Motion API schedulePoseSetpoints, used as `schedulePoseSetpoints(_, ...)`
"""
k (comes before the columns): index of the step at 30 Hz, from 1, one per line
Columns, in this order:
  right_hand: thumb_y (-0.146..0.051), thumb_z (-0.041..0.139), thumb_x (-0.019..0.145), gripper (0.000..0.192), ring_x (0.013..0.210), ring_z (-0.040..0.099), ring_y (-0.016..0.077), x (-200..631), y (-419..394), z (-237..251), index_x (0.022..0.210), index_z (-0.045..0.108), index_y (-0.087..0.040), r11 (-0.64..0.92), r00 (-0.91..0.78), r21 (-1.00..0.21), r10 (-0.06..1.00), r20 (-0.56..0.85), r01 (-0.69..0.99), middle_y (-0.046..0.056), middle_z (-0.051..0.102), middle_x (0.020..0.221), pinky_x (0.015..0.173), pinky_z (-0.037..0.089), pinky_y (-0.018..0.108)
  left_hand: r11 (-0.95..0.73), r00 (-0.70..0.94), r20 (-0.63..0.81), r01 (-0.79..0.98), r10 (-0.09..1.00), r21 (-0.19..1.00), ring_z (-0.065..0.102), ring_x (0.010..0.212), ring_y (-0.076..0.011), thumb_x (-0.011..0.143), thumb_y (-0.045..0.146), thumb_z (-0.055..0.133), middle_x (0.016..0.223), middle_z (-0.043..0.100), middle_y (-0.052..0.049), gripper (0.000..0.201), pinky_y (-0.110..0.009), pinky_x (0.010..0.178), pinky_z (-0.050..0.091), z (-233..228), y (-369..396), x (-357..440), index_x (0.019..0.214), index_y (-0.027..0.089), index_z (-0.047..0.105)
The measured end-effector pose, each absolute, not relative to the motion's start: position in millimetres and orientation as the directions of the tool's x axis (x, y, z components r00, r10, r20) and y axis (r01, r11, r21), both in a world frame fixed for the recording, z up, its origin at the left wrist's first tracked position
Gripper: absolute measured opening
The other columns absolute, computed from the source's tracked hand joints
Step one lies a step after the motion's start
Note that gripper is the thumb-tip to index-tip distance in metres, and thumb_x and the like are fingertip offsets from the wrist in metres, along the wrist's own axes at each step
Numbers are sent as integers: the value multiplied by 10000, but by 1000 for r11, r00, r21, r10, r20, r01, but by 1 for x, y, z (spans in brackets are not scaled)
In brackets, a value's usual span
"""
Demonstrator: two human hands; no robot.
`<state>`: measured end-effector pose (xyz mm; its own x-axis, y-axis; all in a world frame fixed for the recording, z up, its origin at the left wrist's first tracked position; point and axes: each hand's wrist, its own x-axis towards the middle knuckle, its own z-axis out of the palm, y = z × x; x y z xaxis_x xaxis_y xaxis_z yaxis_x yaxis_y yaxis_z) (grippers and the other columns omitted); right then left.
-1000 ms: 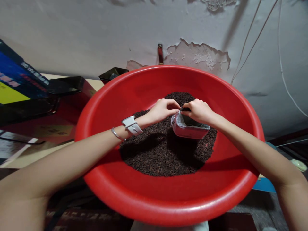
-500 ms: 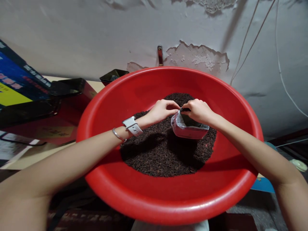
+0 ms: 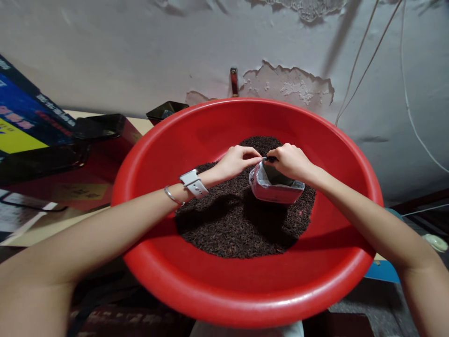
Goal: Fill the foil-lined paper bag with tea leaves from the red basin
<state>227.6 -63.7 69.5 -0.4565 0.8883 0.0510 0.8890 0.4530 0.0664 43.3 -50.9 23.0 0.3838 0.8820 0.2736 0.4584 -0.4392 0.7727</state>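
Observation:
A small, red-sided, open-topped box (image 3: 277,194) stands on a heap of dark loose tea leaves (image 3: 224,236). A clear plastic liner (image 3: 257,174) lines it and folds over its rim; the inside looks dark. My left hand (image 3: 236,161), thumb and fingertips together, pinches the liner's edge at the far left corner. Right beside it, my right hand (image 3: 289,159) bends over the far rim, its fingers closed on the liner's edge. Something dark shows under those fingers, too small to name. A watch with a white strap (image 3: 193,183) and a bangle circle my left wrist.
The large red basin (image 3: 245,306) holds the tea and the box. At left stand dark red boxes (image 3: 108,140) with black rims and a blue-and-yellow printed box (image 3: 28,117). Behind the basin rises a peeling wall (image 3: 140,51), with cords hanging at right.
My right hand has lifted very slightly at the box's far rim, and more of the dark spot by its fingertips shows. My left hand and the box stay almost where they were.

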Motion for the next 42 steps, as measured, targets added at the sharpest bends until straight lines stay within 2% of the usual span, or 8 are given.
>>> schedulePoseSetpoints(6, -361, 494, 931, 320, 858, 649, 237, 227, -65, 69, 1083, 730, -208, 468, -470, 50, 882, 32, 882, 130, 708, 944, 625, 371, 285, -448, 388, 273, 491, 880, 747, 634, 789, -176, 826, 380, 597, 843, 732, -50, 264, -293, 735, 470, 22, -49, 43, 843, 141, 710)
schedulePoseSetpoints(13, -359, 494, 926, 322, 862, 656, 255, 225, -67, 69, 1060, 737, -196, 477, -480, 85, 877, 19, 875, 145, 712, 959, 622, 369, 299, -443, 395, 263, 487, 880, 752, 649, 845, -195, 815, 350, 592, 890, 736, -61, 232, -308, 774, 488, 22, -49, 44, 842, 152, 710)
schedulePoseSetpoints(20, -327, 493, 908, 308, 859, 663, 255, 224, -71, 69, 1059, 743, -228, 486, -489, 79, 872, 18, 870, 129, 721, 956, 598, 341, 292, -411, 408, 218, 479, 887, 776, 670, 800, -194, 781, 306, 631, 833, 754, -48, 182, -306, 752, 501, 27, -53, 45, 809, 154, 728)
schedulePoseSetpoints(29, -319, 461, 910, 325, 836, 668, 247, 223, -72, 68, 1035, 747, -231, 508, -510, 57, 860, 35, 860, 125, 731, 954, 583, 313, 295, -418, 397, 230, 495, 888, 762, 674, 793, -199, 772, 308, 628, 834, 758, -56, 188, -309, 742, 497, 26, -53, 45, 801, 152, 728)
schedulePoseSetpoints(35, -307, 462, 910, 321, 845, 667, 250, 222, -73, 71, 1014, 748, -204, 464, -469, 107, 883, 19, 879, 137, 728, 955, 602, 334, 296, -409, 373, 234, 509, 898, 757, 678, 811, -202, 786, 328, 624, 857, 759, -58, 198, -308, 756, 504, 23, -50, 44, 817, 160, 723)
schedulePoseSetpoints(39, -295, 470, 908, 308, 859, 666, 239, 223, -72, 70, 1046, 728, -200, 464, -473, 124, 879, 54, 877, 116, 726, 948, 597, 319, 288, -407, 364, 215, 613, 906, 677, 679, 840, -194, 810, 257, 590, 905, 755, -59, 163, -292, 773, 498, 22, -47, 39, 858, 169, 719)
schedulePoseSetpoints(42, -200, 498, 853, 312, 883, 659, 226, 224, -71, 67, 1097, 691, -187, 485, -498, 135, 863, 82, 864, 92, 716, 994, 591, 295, 288, -439, 465, 85, 739, 881, 511, 667, 879, -214, 780, 233, 603, 943, 742, -63, 186, -296, 788, 487, 20, -42, 33, 919, 185, 718)
